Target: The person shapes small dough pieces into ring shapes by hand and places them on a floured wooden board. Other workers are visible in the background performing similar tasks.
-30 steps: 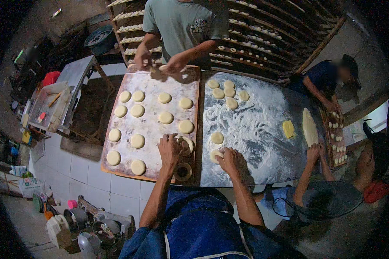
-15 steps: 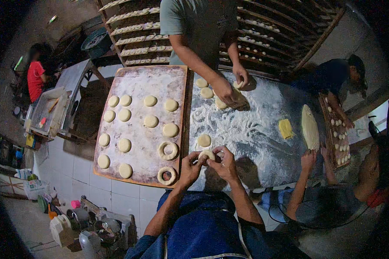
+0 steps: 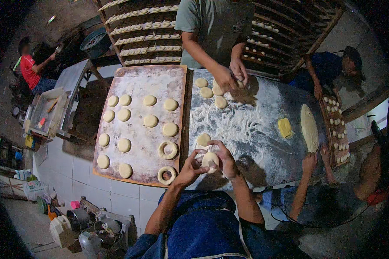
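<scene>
A small dough ring (image 3: 209, 156) is held up between both hands over the near edge of the floured table (image 3: 263, 166). My left hand (image 3: 189, 169) grips it from the left, fingers curled at its rim. On the opposite side my right hand (image 3: 227, 160) has its fingers bent around it. A hole shows in the middle of the dough. Just beyond my fingertips lies a round dough piece (image 3: 204, 139) on the flour. To my left, a wooden board (image 3: 136, 82) carries several dough discs (image 3: 150, 121), plus two rings (image 3: 167, 150) at its near right corner.
Across the table a person's hands (image 3: 231, 80) work dough beside several dough discs (image 3: 206, 92). At right lie a yellow slab (image 3: 285, 128) and a long dough piece (image 3: 309, 129), touched by another person's hand (image 3: 309, 160). Racks of dough (image 3: 149, 39) stand behind.
The dough in my hands has been tilted up, its face and hole now more visible. Opposite, the person has shifted right and another dough disc lies on the table there.
</scene>
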Tool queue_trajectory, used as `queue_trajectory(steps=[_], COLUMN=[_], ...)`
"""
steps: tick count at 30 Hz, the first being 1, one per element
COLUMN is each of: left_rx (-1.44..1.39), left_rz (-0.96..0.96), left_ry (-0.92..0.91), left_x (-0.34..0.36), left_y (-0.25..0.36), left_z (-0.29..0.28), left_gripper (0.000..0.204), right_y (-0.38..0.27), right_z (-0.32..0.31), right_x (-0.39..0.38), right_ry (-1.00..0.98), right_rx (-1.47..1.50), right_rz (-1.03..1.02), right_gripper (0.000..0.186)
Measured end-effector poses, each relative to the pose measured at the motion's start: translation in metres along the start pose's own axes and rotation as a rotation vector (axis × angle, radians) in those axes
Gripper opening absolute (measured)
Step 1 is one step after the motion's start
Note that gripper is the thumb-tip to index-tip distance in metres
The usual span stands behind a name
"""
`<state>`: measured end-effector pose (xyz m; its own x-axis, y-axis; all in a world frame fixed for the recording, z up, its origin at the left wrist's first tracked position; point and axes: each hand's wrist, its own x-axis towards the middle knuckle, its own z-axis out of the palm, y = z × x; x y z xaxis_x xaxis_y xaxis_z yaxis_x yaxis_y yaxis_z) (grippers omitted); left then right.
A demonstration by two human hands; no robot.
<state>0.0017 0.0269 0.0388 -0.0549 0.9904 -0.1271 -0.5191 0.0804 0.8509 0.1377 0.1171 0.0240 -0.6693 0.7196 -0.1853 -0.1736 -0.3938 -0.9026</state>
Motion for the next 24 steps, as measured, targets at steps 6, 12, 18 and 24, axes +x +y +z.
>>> queue_trajectory(steps=[6,12,18,24], left_rx=[-0.275,0.626,0.044,0.309], left_rz=[0.116,0.395,0.048,0.292], left_ry=[0.392,0.509,0.511,0.436], left_x=[0.004,0.001,-0.005,-0.015], left_y=[-0.018,-0.018,-0.016,-0.025], left_z=[-0.019,-0.037,-0.047,-0.072], left_gripper=[0.011,0.023,0.036,0.027], right_y=[0.040,0.035,0.052,0.058], right_z=[0.006,0.067,0.087,0.105], right_x=[0.009,0.008,0.000,0.001], right_ry=[0.209,0.377,0.471,0.442], right_rx=[-0.295,-0.626,-0.455,-0.679], right_rz=[0.211,0.082,-0.092,-0.114], right_gripper=[0.051,0.065,0.060,0.060])
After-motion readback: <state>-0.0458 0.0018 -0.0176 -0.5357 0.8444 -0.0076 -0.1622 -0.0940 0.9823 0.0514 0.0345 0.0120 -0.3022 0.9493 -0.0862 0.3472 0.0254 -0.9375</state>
